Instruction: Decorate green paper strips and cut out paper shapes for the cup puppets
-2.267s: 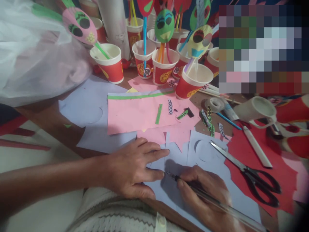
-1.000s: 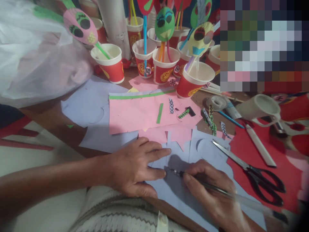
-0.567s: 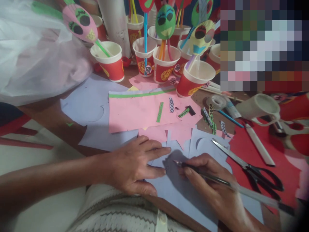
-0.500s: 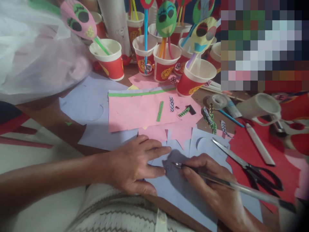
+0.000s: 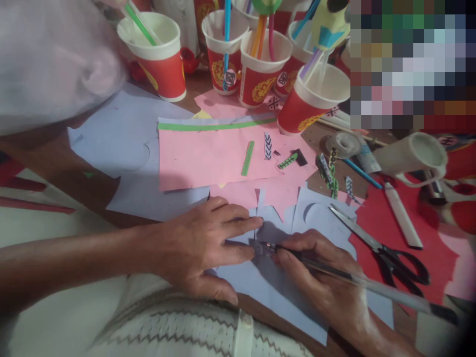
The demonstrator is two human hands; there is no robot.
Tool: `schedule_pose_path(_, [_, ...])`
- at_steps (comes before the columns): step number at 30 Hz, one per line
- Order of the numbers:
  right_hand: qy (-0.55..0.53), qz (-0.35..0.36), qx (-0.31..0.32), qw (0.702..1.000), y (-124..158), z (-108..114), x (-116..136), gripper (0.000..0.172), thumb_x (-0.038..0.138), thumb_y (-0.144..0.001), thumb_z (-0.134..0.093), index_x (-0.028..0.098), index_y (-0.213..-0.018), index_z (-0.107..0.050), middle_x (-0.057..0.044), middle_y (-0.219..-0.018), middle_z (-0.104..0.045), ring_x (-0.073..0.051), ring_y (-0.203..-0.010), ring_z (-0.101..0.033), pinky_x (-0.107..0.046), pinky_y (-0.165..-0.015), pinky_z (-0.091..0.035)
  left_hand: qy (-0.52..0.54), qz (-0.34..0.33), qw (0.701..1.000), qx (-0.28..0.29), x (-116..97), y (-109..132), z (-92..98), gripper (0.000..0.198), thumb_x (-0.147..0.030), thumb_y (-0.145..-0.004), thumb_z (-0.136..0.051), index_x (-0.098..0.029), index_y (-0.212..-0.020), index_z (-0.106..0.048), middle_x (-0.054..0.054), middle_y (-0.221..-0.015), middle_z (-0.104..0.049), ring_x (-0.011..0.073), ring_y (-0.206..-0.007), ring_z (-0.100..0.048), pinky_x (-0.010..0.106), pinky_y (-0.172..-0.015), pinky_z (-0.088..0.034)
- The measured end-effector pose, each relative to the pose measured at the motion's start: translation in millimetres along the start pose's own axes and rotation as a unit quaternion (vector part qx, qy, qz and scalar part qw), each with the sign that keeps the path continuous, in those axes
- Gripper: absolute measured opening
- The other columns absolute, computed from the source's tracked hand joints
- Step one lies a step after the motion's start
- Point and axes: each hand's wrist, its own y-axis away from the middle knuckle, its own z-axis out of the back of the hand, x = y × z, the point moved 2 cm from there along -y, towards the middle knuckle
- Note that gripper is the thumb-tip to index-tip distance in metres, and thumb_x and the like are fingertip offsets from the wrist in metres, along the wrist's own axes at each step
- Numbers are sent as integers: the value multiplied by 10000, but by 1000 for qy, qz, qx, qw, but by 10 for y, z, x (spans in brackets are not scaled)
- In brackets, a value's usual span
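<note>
My right hand (image 5: pixel 323 277) grips a pen (image 5: pixel 357 280) with a clear barrel and dark grip. Its tip meets a light blue paper sheet (image 5: pixel 271 287) near small dark marks. On the same sheet, my left hand (image 5: pixel 208 243) lies flat with its fingers spread, the fingertips just left of the pen tip. Above the hands is a pink paper piece (image 5: pixel 201 158) with a green strip along its top edge. Small patterned strips, among them a green strip (image 5: pixel 248 158), rest on it. Black-handled scissors (image 5: pixel 386 253) lie open to the right of my right hand.
Red paper cups (image 5: pixel 158 72) holding coloured straws stand along the back. A white plastic bag (image 5: pixel 55 64) fills the upper left. At the right are a mug (image 5: pixel 412 153), a tape roll (image 5: pixel 344 144), a white cutter-like tool (image 5: pixel 403 215) and red paper (image 5: pixel 442 267).
The view has tipped down, so the cups sit higher in it and their tops are cut off. The pen tip has shifted slightly left, closer to my left fingers.
</note>
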Motion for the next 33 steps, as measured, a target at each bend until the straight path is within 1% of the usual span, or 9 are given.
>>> schedule_pose_path(4, [0, -2, 5, 1000, -2, -4, 3, 111, 240, -838, -645, 244, -741, -590, 47, -476, -613, -148, -413, -608, -241, -354, -406, -5, -3, 1000, 0, 7, -6, 5, 572, -618, -931, -401, -145, -1134, -650, 201, -1401, -522, 350, -1169, -498, 475, -877, -375])
schedule_pose_path(11, [22, 24, 7, 999, 4, -20, 3, 129, 240, -834, -650, 243, -719, -593, 46, -483, -581, -139, -400, -558, -263, -383, -410, -20, -2, 1000, -7, -4, -4, -12, 523, -595, -950, -379, -189, -1095, -676, 183, -1390, -532, 336, -1154, -499, 464, -879, -362])
schedule_pose_path(18, [21, 10, 13, 1000, 7, -19, -3, 135, 262, -841, -648, 238, -719, -594, 37, -496, -597, -147, -429, -586, -255, -383, -412, -15, 0, 1000, -10, -11, -1, -4, 519, -590, -949, -386, -165, -1042, -669, 168, -1388, -542, 324, -1137, -511, 457, -890, -373])
schedule_pose_path(22, [27, 14, 18, 999, -2, -18, 4, 127, 266, -840, -644, 237, -724, -600, 35, -510, -616, -142, -426, -583, -253, -394, -432, -9, 1, 1000, -17, -8, -1, -1, 483, -573, -939, -433, -169, -1071, -663, 166, -1376, -549, 328, -1148, -511, 457, -898, -373])
schedule_pose_path(26, [19, 7, 22, 1000, -2, -14, 4, 139, 270, -839, -637, 243, -709, -596, 33, -499, -614, -142, -415, -579, -249, -361, -404, -18, -2, 1000, -2, -4, 1, -7, 481, -566, -948, -418, -183, -1107, -663, 171, -1395, -531, 331, -1160, -498, 464, -895, -366])
schedule_pose_path(29, [12, 2, 19, 1000, 6, -10, -3, 135, 266, -838, -640, 243, -712, -597, 37, -466, -582, -152, -423, -585, -253, -361, -392, -20, -4, 1000, 5, 0, 5, -15, 458, -545, -947, -437, -185, -1105, -671, 177, -1398, -528, 338, -1169, -494, 475, -892, -361])
schedule_pose_path(31, [7, -3, 19, 1000, 11, -10, -8, 130, 263, -839, -639, 244, -719, -593, 49, -441, -547, -148, -415, -569, -254, -372, -389, -20, -2, 1000, 4, 4, 4, -20, 444, -536, -944, -451, -189, -1105, -677, 177, -1399, -528, 340, -1170, -497, 480, -894, -360])
schedule_pose_path(33, [7, -6, 23, 1000, 12, -12, -9, 138, 265, -841, -635, 244, -713, -587, 52, -444, -545, -139, -409, -553, -254, -379, -389, -17, 0, 1000, 6, 6, -1, -21, 435, -526, -948, -446, -195, -1101, -682, 172, -1404, -526, 338, -1170, -502, 482, -897, -361])
